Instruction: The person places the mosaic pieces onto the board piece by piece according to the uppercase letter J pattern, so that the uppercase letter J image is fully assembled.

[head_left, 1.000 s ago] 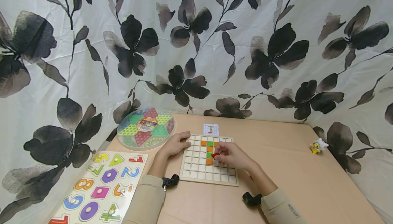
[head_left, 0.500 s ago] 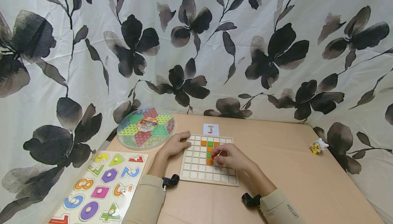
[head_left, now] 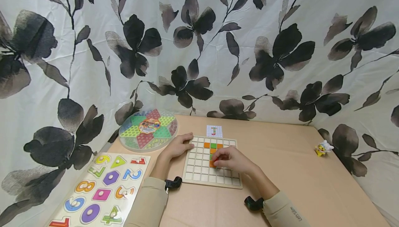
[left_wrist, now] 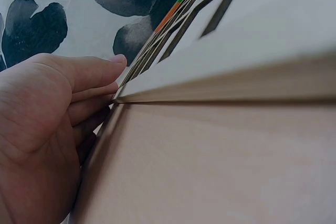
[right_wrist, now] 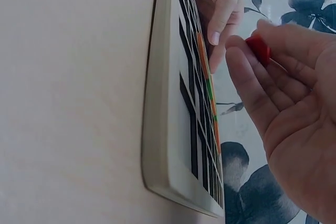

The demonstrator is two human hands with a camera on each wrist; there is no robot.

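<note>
A board (head_left: 197,169) with a grid of white squares lies on the table. Orange tiles (head_left: 207,145) and green tiles (head_left: 213,145) form a T-like pattern on it. My right hand (head_left: 233,159) pinches a small red tile (right_wrist: 259,50) between thumb and fingers, above the board near the lower end of the coloured column. Fingers partly cover that tile in the head view. My left hand (head_left: 177,146) rests at the board's left edge, fingers fairly straight and touching it. Beyond the board lies a small card (head_left: 214,131) printed with a grid and coloured pattern.
A round Chinese checkers board (head_left: 149,130) stands at the back left. The number-and-shape puzzle board (head_left: 103,189) lies at the front left. A small yellow-and-white toy (head_left: 323,148) sits near the right table edge. A floral curtain (head_left: 199,47) hangs behind.
My right hand has moved slightly left and down over the board with the red tile, toward the lowest orange tile. My left hand has stayed in place.
</note>
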